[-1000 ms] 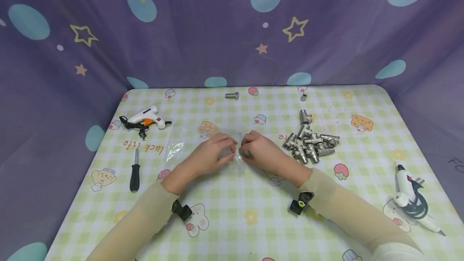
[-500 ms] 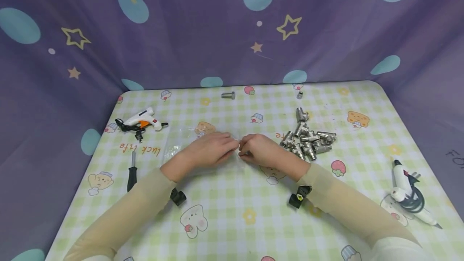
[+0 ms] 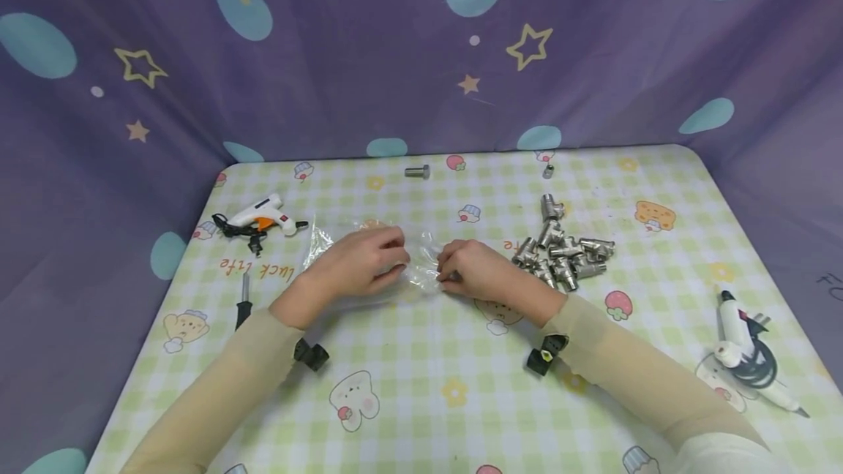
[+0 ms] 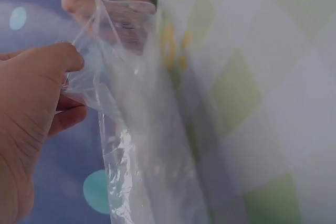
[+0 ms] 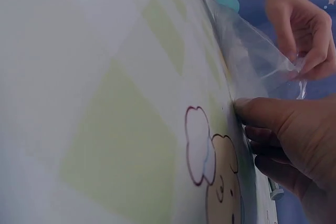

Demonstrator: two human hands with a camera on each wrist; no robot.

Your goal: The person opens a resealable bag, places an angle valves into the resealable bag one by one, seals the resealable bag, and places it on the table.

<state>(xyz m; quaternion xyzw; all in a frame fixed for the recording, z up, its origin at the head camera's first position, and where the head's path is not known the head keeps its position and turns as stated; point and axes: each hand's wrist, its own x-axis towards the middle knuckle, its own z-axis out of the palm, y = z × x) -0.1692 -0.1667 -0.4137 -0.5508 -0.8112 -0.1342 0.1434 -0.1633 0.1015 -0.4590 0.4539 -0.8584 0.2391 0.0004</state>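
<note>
A clear plastic bag [image 3: 421, 269] stretches between the two hands above the checked tablecloth. My left hand [image 3: 358, 262] pinches its upper film between thumb and fingers, and in the left wrist view the bag [image 4: 126, 166] is pulled into a raised peak there. At the bag's right edge, my right hand [image 3: 477, 269] pinches the film with curled fingers, close over the cloth. In the right wrist view the right thumb lies at the bag's edge, while the left hand [image 5: 304, 35] holds the film farther off. Part of the bag is hidden beneath the left hand.
Several metal pipe fittings [image 3: 564, 251] lie heaped right of the right hand. A white glue gun [image 3: 263, 214] and a dark-handled screwdriver [image 3: 244, 309] lie at left. A bolt [image 3: 417, 172] and a small metal piece [image 3: 548, 171] lie at the back; a corded white tool [image 3: 751, 357] lies far right.
My left hand, earlier close against the right hand's fingertips, has moved left with the film pinched, and the bag now spreads between the hands. The right hand stays nearly in place.
</note>
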